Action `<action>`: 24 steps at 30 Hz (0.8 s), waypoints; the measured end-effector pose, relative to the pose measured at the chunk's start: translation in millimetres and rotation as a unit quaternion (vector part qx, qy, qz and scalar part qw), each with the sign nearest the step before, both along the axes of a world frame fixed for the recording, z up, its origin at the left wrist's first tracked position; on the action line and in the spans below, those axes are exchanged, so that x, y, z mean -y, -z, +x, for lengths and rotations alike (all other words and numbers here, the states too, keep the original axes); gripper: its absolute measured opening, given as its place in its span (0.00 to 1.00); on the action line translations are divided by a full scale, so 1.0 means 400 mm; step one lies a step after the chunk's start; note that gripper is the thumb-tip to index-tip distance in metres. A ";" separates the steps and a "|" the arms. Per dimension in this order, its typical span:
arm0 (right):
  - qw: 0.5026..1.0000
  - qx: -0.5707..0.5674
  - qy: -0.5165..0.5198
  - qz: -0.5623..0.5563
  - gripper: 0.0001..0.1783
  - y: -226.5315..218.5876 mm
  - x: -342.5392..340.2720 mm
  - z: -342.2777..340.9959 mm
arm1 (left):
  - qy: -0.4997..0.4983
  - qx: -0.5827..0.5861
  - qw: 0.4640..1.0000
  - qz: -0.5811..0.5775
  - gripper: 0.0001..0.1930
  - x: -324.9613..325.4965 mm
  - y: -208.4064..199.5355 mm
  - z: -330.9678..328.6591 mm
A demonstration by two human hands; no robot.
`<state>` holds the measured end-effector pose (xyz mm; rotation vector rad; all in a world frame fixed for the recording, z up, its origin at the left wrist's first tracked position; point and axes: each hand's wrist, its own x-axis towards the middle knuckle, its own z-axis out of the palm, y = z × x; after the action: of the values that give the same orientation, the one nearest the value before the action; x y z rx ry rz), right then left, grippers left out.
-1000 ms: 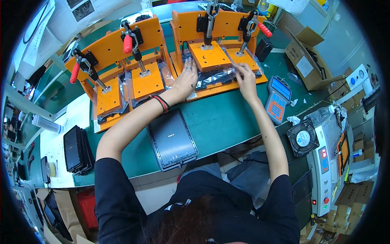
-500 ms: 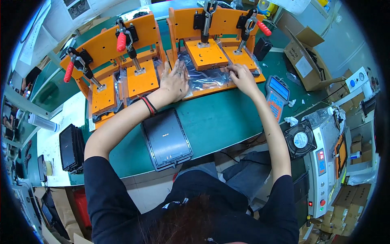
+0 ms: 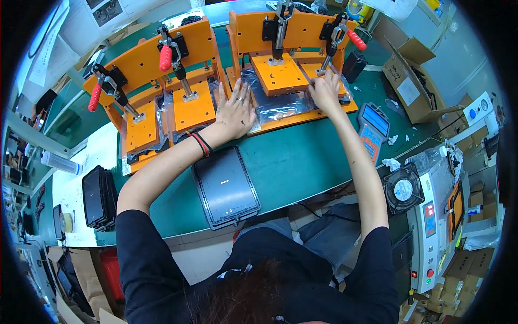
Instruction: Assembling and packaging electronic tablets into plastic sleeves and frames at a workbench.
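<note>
My left hand [image 3: 236,113] lies flat with fingers spread at the left edge of the right-hand orange clamping fixture [image 3: 294,120]. Beside it, clear plastic film [image 3: 281,112] covers a dark flat part under a raised orange press plate [image 3: 278,75]. Curled at that plate's right side, my right hand [image 3: 325,93] has its fingers closed by the film's edge; what they pinch is hidden. A toggle clamp [image 3: 279,32] stands above the raised plate. Another toggle clamp with a red handle [image 3: 356,39] is just beyond my right hand.
A second orange fixture [image 3: 145,70] with two red-handled clamps stands left. A black rectangular cover [image 3: 226,186] lies at the near table edge. Stacked black covers [image 3: 99,197] sit far left. A blue-grey handheld meter [image 3: 373,127], a fan [image 3: 403,189] and an open carton [image 3: 407,81] are right.
My right hand has moved slightly away from me, from the film's front right to beside the press plate, its fingers curling more. My left hand stays flat in about the same place.
</note>
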<state>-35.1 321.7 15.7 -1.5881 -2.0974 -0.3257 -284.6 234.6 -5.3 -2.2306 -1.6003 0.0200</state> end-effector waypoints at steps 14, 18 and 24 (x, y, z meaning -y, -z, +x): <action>0.952 0.243 -0.101 0.155 0.11 0.048 -0.076 0.001 | -0.021 0.038 0.999 0.016 0.33 -0.009 0.032 0.001; 0.959 0.232 -0.152 0.053 0.13 0.020 -0.062 0.022 | -0.013 0.045 0.999 0.015 0.33 -0.011 0.021 0.005; 0.985 0.118 -0.121 0.038 0.12 -0.017 -0.030 0.006 | 0.019 0.105 0.993 0.048 0.32 -0.003 0.030 -0.022</action>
<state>-32.6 333.7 22.7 -1.2868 -2.3954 -0.5233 -293.5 235.6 -17.4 -2.2496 -1.6247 -0.3061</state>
